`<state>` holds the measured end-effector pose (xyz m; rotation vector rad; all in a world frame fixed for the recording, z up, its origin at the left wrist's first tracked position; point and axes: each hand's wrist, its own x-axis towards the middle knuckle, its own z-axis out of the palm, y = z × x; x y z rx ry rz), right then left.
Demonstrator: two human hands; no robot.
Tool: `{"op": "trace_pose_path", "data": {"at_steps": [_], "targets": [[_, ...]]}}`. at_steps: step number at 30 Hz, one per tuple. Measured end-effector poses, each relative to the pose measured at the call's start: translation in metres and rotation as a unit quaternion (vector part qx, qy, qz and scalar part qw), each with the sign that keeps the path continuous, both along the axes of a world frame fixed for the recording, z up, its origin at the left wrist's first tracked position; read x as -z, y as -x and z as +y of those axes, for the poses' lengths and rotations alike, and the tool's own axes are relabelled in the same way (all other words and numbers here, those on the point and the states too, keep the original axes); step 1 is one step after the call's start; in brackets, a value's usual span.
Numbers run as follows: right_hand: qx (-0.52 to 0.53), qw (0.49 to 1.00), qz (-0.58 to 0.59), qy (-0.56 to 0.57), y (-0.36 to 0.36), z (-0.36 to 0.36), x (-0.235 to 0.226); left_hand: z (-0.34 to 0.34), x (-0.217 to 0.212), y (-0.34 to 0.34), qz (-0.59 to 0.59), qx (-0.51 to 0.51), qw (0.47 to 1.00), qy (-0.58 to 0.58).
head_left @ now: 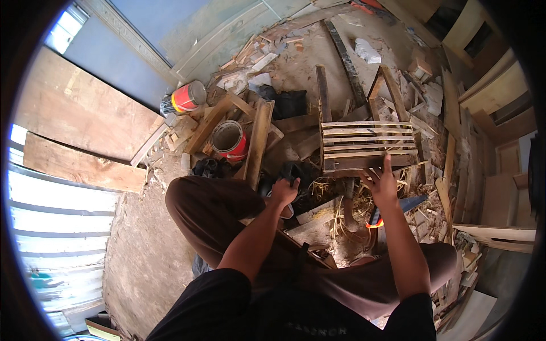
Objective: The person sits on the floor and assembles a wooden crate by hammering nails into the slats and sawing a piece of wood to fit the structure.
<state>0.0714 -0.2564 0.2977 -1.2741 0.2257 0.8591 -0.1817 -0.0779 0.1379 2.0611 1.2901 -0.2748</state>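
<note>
A small wooden chair frame [369, 139] with a seat of narrow pale slats [369, 132] lies in front of me, right of centre. At its near dark rail [364, 163] my right hand [385, 181] has its fingers spread, the fingertips reaching the rail and lowest slat; whether they press on it I cannot tell. My left hand [284, 191] is curled beside a crumpled black plastic bag [298, 172], left of the chair. What lies within its fingers is hidden. Below my right hand is a handsaw [410, 203] with an orange-edged handle.
A red paint bucket [229, 140] stands among wooden offcuts; another bucket [190, 98] lies tipped farther left. A thick board [260, 142] leans near my knee. Straw-like strips [341, 221], a long dark beam [345, 59] and wood scraps litter the floor. Wooden frames [500, 85] line the right side.
</note>
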Motion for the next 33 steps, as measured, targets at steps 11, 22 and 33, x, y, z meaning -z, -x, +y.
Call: {"op": "trace_pose_path", "data": {"at_steps": [11,22,33], "targets": [[-0.263,0.918,-0.291,0.050,0.148,-0.015,0.130,0.014,0.042,0.008,-0.045,0.072,0.996,0.026],[-0.459,0.748,-0.384,0.287,0.170,0.132,0.232,0.040,0.035,0.013,-0.018,-0.087,0.996,-0.034],[-0.361,0.764,-0.430,0.318,0.152,0.152,0.266,0.054,0.072,0.013,0.002,-0.124,0.991,0.047]]}}
